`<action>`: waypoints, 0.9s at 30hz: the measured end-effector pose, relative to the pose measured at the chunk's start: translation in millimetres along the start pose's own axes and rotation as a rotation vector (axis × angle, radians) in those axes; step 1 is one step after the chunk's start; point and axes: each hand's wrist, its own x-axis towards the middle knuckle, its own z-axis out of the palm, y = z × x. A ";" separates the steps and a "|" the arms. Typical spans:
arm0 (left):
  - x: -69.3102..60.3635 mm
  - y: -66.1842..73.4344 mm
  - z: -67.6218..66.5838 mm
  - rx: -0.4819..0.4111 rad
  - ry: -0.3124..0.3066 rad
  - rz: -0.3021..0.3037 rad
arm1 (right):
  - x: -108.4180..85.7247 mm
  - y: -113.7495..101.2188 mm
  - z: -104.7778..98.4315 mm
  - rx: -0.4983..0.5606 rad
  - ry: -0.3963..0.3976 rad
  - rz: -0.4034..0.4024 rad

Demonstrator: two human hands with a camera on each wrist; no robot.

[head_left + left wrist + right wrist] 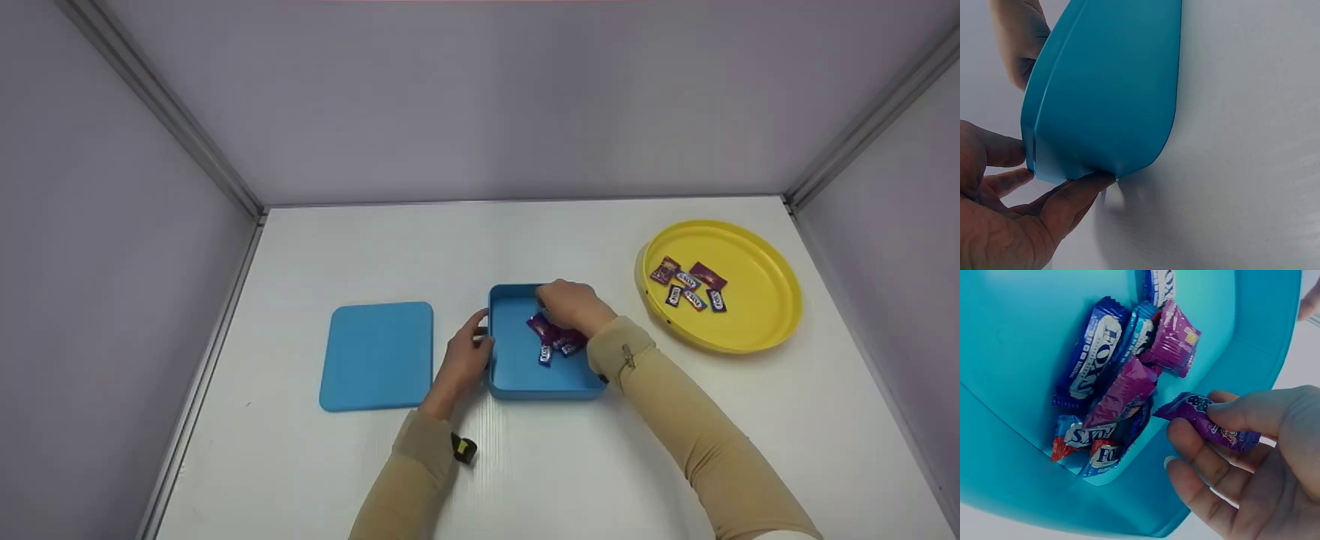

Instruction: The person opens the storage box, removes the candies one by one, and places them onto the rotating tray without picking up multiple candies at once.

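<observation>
A blue open box (pixel 514 375) stands on the white table with several wrapped candies (pixel 545 354) inside, some in blue wrappers, some in purple. My right hand (pixel 574 304) reaches into its right side. In the right wrist view, that hand's thumb and fingers pinch a purple-wrapped candy (pixel 1202 419) just above the pile. At the box's left side, my left hand (pixel 466 358) touches the outer wall. The left wrist view shows the left fingertips (pixel 1095 180) against the outside of the wall, without curling round it.
Left of the box, a flat blue lid (pixel 377 356) lies on the table. A round yellow tray (pixel 757 315) at the right holds several more wrapped candies (pixel 694 298). Pale walls (pixel 525 97) enclose the table at the back and sides.
</observation>
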 end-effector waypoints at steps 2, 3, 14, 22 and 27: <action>0.1 0.3 -0.1 0.000 0.003 0.002 | -1.3 -0.2 -0.8 0.006 0.000 -0.005; 0.1 0.5 0.0 -0.001 0.004 0.004 | -2.1 -0.2 -1.1 0.011 -0.002 -0.006; -1.0 1.0 -0.2 0.008 0.003 0.009 | -14.7 1.3 -5.4 0.097 -0.021 -0.008; -1.5 0.5 0.5 0.005 0.007 0.001 | -25.8 5.0 -7.1 0.150 0.009 -0.046; -0.8 0.1 0.4 0.005 0.009 0.017 | -33.8 8.5 -8.6 0.178 0.020 -0.064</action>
